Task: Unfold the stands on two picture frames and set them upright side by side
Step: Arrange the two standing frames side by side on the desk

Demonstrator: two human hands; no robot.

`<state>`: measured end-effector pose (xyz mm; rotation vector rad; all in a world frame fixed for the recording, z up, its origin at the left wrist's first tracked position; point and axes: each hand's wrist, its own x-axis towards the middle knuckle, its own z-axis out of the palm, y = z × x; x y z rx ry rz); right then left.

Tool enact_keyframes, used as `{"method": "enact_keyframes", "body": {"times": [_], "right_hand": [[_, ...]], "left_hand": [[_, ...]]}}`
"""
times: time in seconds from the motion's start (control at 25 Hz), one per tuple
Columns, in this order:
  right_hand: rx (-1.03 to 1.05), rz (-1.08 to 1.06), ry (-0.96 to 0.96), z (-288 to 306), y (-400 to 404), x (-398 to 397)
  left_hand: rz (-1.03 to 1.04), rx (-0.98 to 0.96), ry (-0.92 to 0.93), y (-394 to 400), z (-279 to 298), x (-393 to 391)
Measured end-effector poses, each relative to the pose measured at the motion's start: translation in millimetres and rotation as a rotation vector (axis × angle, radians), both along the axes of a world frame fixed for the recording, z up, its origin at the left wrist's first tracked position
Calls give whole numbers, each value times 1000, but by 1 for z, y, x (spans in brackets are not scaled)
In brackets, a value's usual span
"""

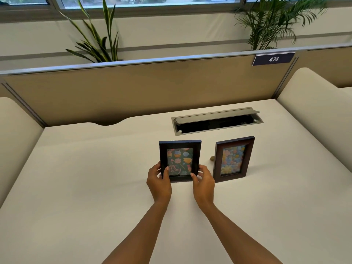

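Two picture frames stand upright side by side on the white desk (pixel 95 187). The left one is a dark frame (pixel 180 145) with a birthday picture of cupcakes. My left hand (pixel 159 182) grips its lower left edge, and my right hand (pixel 203 182) grips its lower right edge, thumbs on the front. Just to its right, a brown frame (pixel 247 159) with a flower picture stands by itself, leaning slightly back. The tip of its stand (pixel 212 158) shows behind its left side. The dark frame's stand is hidden behind it.
An open grey cable tray (pixel 217 121) is set into the desk behind the frames. A tan partition (pixel 133 92) with a "474" label (pixel 273 59) runs along the back. Cream dividers (pixel 314 111) flank the desk, and plants (pixel 99 39) rise behind the partition.
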<state>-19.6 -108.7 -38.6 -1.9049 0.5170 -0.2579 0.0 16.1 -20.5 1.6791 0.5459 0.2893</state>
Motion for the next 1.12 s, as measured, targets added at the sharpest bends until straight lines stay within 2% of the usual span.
{"method": "enact_keyframes", "body": {"times": [0.2,0.56,0.8,1.12], "right_hand": [[1,61,-31,11,25,39],[-61,294,35,18,90,112],[-113,364,65,16,126,144],[-77,385,91,11,149,171]], "left_hand": [[21,31,-42,30,10,33],[82,165,-45,117,11,89],[137,219,-17,154,2,104],[153,269,-5,171,4,124]]}}
